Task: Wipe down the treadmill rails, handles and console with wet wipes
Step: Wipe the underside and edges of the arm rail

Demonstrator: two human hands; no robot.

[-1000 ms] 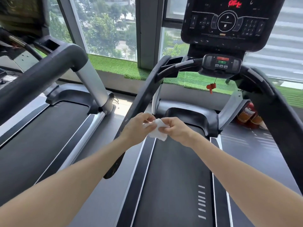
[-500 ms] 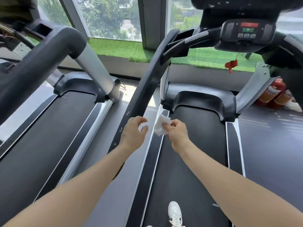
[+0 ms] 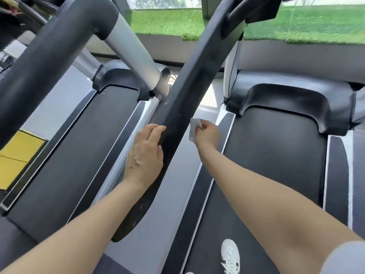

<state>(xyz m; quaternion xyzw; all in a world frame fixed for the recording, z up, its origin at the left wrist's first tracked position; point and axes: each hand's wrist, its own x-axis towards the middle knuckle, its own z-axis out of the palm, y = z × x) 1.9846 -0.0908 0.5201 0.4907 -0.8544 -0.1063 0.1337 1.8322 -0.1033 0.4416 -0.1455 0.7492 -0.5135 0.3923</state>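
Two treadmills stood side by side before a window ledge laid with artificial grass. The nearer treadmill's running belt filled the right of the view, with its black motor cover at the far end and one white sneaker planted on the belt at the bottom edge. The neighbouring treadmill lay to the left, a yellow floor mat beyond it. Between the two belts ran the left handrail, a long black padded bar slanting from upper right to lower left.

Half a second before, both hands had hung over the belt's edge, the left one empty and clear of the rail; a second before, both had worked the wipe together. The view had meanwhile dropped, putting the console out of sight. Now the left hand lay flat against the rail's outer face, fingers straight and together. The right hand pinched the folded wet wipe between thumb and fingertips, just beside the rail's inner face; whether the wipe touched the rail was not clear. The shift suggested that preparing the wipe was over and the first rail pass was about to start.
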